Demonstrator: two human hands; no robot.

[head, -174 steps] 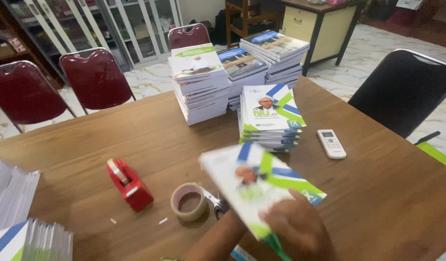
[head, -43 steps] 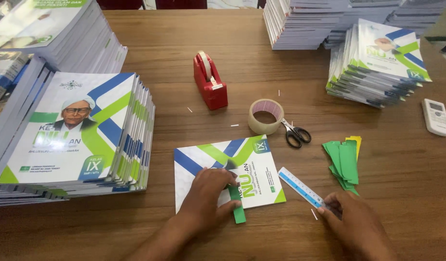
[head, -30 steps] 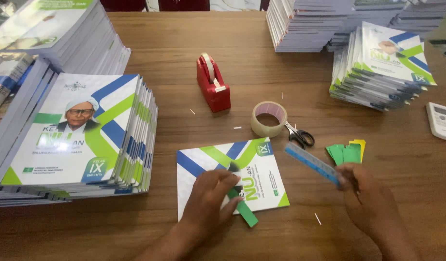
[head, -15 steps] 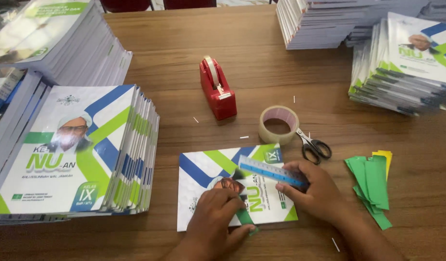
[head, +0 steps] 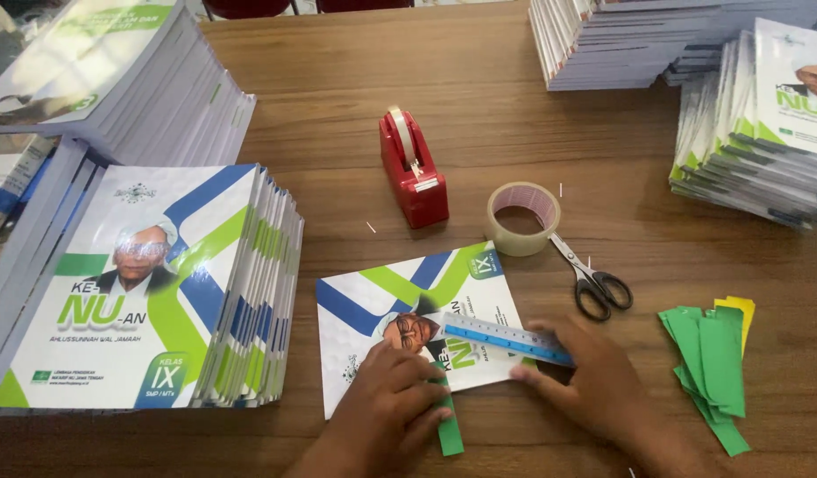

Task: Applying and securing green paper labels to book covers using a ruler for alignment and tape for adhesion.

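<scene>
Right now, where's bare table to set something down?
Bare wood lies behind the red tape dispenser, between the left book stacks and the far stacks. Crowded around both hands: booklet, ruler, tape roll, scissors, green strips.
</scene>
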